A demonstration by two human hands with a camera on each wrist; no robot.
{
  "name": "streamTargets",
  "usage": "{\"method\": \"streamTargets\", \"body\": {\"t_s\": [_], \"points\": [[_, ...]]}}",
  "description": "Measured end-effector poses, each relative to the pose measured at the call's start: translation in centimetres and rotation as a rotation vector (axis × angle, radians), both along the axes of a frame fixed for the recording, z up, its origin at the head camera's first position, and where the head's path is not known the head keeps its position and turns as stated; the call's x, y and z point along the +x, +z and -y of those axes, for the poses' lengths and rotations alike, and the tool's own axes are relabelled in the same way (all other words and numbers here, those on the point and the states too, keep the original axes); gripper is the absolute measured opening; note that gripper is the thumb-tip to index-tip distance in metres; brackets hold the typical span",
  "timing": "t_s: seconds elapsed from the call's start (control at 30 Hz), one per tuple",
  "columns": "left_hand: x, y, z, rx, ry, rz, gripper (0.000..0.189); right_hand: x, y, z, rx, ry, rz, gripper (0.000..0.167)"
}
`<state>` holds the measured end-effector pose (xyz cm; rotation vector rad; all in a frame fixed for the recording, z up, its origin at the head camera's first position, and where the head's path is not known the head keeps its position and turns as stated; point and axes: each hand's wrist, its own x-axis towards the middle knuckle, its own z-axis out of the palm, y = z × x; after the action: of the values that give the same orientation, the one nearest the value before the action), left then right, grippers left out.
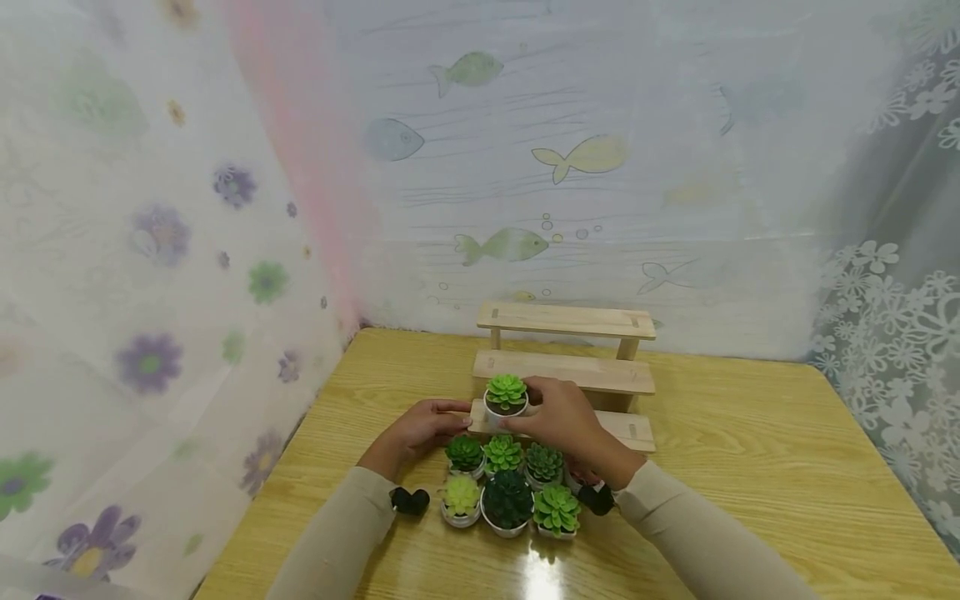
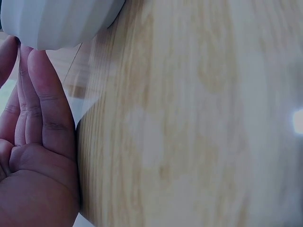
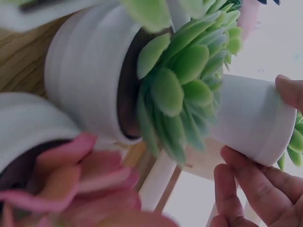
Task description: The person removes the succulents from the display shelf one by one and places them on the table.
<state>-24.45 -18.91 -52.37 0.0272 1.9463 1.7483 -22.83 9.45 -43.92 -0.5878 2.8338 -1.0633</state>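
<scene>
My right hand (image 1: 564, 417) holds a small potted succulent (image 1: 506, 392) with bright green leaves, thumb and fingers round its white pot. The pot overlaps the lowest board (image 1: 624, 427) of a three-step wooden plant stand (image 1: 558, 371) in the head view. Its smooth white pot (image 3: 253, 118) also shows in the right wrist view, gripped near its base. At the left end of the lowest board is my left hand (image 1: 426, 425), fingers fairly straight with their tips right at the board's end. A ribbed white pot (image 2: 59, 21) appears close to those fingertips in the left wrist view.
In front of the stand, several potted succulents stand close together, including a dark green one (image 1: 507, 500), a yellow-green one (image 1: 461, 496) and a pink one (image 3: 90, 184). The wooden table (image 1: 735, 467) meets patterned curtains at the back and left.
</scene>
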Motion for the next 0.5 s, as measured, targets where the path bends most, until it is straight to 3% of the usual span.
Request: {"method": "streamTargets", "body": {"t_s": [0.27,0.5], "points": [[-0.1,-0.2,0.0,0.005,0.004,-0.003,0.051,0.7,0.7,-1.8,-0.059,-0.006,0.007,0.059],[0.1,0.1,-0.1,0.005,0.012,-0.002,0.051,1.7,1.7,-4.2,-0.08,-0.025,0.007,0.071]]}}
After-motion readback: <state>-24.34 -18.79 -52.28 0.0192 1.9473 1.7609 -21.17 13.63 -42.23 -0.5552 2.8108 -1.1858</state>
